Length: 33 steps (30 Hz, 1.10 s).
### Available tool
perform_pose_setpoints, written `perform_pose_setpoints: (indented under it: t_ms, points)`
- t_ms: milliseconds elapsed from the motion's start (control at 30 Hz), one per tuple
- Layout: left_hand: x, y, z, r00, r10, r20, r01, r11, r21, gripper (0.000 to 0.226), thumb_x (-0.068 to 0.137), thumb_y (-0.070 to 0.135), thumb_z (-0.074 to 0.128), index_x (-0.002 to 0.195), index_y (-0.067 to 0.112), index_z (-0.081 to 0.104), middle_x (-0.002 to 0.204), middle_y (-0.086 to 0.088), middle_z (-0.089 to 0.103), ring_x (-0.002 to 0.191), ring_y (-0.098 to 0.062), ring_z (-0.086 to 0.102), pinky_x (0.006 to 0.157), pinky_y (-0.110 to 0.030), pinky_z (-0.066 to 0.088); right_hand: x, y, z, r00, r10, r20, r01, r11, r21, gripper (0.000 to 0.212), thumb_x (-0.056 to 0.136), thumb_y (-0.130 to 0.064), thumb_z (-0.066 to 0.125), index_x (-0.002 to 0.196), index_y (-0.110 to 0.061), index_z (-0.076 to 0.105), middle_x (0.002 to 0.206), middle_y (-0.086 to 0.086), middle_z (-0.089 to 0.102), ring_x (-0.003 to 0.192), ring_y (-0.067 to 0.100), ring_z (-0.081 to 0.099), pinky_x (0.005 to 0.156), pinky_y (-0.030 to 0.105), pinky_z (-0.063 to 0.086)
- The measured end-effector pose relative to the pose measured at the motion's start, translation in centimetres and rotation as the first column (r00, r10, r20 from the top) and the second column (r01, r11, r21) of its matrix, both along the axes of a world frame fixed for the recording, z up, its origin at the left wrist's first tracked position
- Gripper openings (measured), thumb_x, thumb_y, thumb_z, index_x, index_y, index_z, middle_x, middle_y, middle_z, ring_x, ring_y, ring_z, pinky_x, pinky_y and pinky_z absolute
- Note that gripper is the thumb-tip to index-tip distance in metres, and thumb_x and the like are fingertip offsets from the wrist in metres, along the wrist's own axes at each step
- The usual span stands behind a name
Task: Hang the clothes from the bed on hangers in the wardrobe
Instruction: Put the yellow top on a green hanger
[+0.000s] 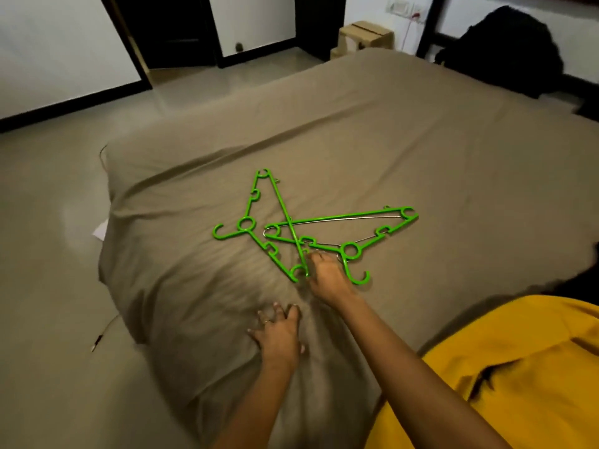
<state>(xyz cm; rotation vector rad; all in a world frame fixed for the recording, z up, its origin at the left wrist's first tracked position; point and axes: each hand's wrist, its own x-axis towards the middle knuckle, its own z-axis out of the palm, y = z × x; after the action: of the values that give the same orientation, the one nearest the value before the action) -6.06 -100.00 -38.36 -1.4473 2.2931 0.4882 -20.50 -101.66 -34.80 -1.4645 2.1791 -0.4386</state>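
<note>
Left arm extended, left hand (pixel 278 332) flat on the bed (pixel 421 140), fingers spread and straight, grasping nothing. Right arm reaches further ahead; right hand (pixel 327 277) has fingers curled down on the near ends of the crossed green hangers (pixel 290 222), apparently pinching one, though blur obscures the contact. Black clothes (pixel 505 50) lie heaped well beyond the right hand, at the bed's far corner.

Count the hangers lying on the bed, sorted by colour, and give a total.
Green plastic hangers: 2
Silver wire hanger: 1, partly under the right green one
Total: 3
</note>
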Motion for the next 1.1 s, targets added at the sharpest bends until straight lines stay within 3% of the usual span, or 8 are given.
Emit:
perform_pose_setpoints:
  t_ms: [167, 333, 467, 633, 700, 800, 933, 1100]
  points:
    - [0.8, -0.2, -1.2, 1.0, -0.004, 0.023, 0.004, 1.0, 0.0, 0.076, 0.087, 0.031, 0.06, 0.147, 0.036, 0.014, 0.16, -0.005, 0.001, 0.144, -0.041, 0.004, 0.108, -0.065, 0.016, 4.0, -3.9, -3.7, 0.969, 0.117, -0.218, -0.075, 0.978, 0.194, 0.054, 0.089, -0.031, 0.057, 0.137, -0.017, 0.037, 0.143, 0.011, 0.035, 0.137, 0.036, 0.026, 0.106, 0.045, 0.034]
    - [1.1, -0.6, -1.0, 1.0, -0.011, 0.011, 0.01, 0.999, 0.054, 0.082, 0.086, 0.038, 0.061, 0.149, 0.037, 0.008, 0.16, -0.005, 0.0, 0.144, -0.04, 0.004, 0.109, -0.062, 0.018, 2.7, -3.3, -3.3, 0.945, -0.068, -0.321, 0.079, 0.997, 0.024, 0.037, 0.096, -0.016, 0.037, 0.133, -0.01, 0.041, 0.131, 0.019, 0.044, 0.118, 0.037, 0.043, 0.097, 0.04, 0.035]
    - [0.8, -1.0, 0.5, 0.999, -0.035, 0.04, 0.031, 0.996, 0.088, 0.084, 0.084, 0.041, 0.063, 0.149, 0.036, 0.009, 0.159, -0.008, 0.002, 0.143, -0.043, 0.008, 0.108, -0.062, 0.02, -0.8, 1.3, 0.9, 0.906, -0.391, 0.162, 0.423, 0.821, -0.384, 0.024, 0.095, -0.01, 0.038, 0.105, 0.004, 0.054, 0.097, 0.027, 0.061, 0.09, 0.04, 0.06, 0.075, 0.04, 0.037]
    - [-0.5, 0.8, 3.8, 0.993, 0.086, -0.079, -0.074, 0.987, 0.14, 0.069, 0.088, 0.034, 0.059, 0.146, 0.019, 0.024, 0.154, -0.018, 0.018, 0.138, -0.042, 0.023, 0.107, -0.051, 0.027, -3.0, 14.1, 5.9, 0.636, -0.366, 0.679, 0.707, 0.628, -0.324, 0.023, 0.1, -0.003, 0.035, 0.091, -0.014, 0.053, 0.082, -0.002, 0.07, 0.085, 0.011, 0.067, 0.083, 0.024, 0.052]
    - [-2.2, 2.9, 5.8, 0.839, 0.307, -0.448, -0.224, 0.947, 0.23, 0.066, 0.086, 0.047, 0.058, 0.136, 0.008, 0.04, 0.139, -0.019, 0.045, 0.126, -0.032, 0.045, 0.1, -0.035, 0.037, -3.4, 21.1, 7.4, 0.585, -0.392, 0.71, 0.75, 0.595, -0.289, 0.024, 0.099, 0.001, 0.032, 0.095, -0.009, 0.054, 0.084, -0.008, 0.073, 0.083, 0.002, 0.068, 0.078, 0.015, 0.052]
    - [-5.9, 6.0, 8.8, 0.486, 0.343, -0.804, -0.233, 0.937, 0.259, 0.118, 0.063, 0.089, 0.04, 0.143, 0.002, 0.026, 0.142, -0.023, 0.039, 0.13, -0.034, 0.041, 0.107, -0.04, 0.037, -4.1, 32.1, 8.6, 0.517, -0.502, 0.693, 0.805, 0.56, -0.194, 0.021, 0.098, -0.001, 0.033, 0.101, 0.005, 0.053, 0.093, 0.0, 0.071, 0.085, 0.013, 0.071, 0.072, 0.016, 0.052]
    - [-11.8, 11.3, 11.3, 0.429, -0.211, -0.878, 0.223, 0.967, -0.123, 0.103, 0.072, 0.083, 0.032, 0.146, 0.011, 0.023, 0.15, -0.015, 0.03, 0.139, -0.031, 0.022, 0.11, -0.042, 0.024, -4.6, 45.3, 10.0, 0.342, -0.584, 0.737, 0.89, 0.453, -0.054, 0.022, 0.099, -0.001, 0.031, 0.101, 0.009, 0.05, 0.101, 0.015, 0.059, 0.089, 0.027, 0.07, 0.072, 0.022, 0.054]
    - [-17.9, 19.2, 13.9, 0.338, -0.039, -0.94, 0.514, 0.844, 0.15, 0.088, 0.074, 0.079, 0.038, 0.139, 0.019, 0.037, 0.125, 0.01, 0.052, 0.114, -0.012, 0.056, 0.089, -0.013, 0.041, -6.3, 55.4, 13.6, 0.104, -0.532, 0.841, 0.939, 0.332, 0.094, 0.039, 0.08, -0.032, 0.068, 0.087, 0.004, 0.056, 0.091, 0.022, 0.059, 0.075, 0.026, 0.07, 0.064, 0.025, 0.055]
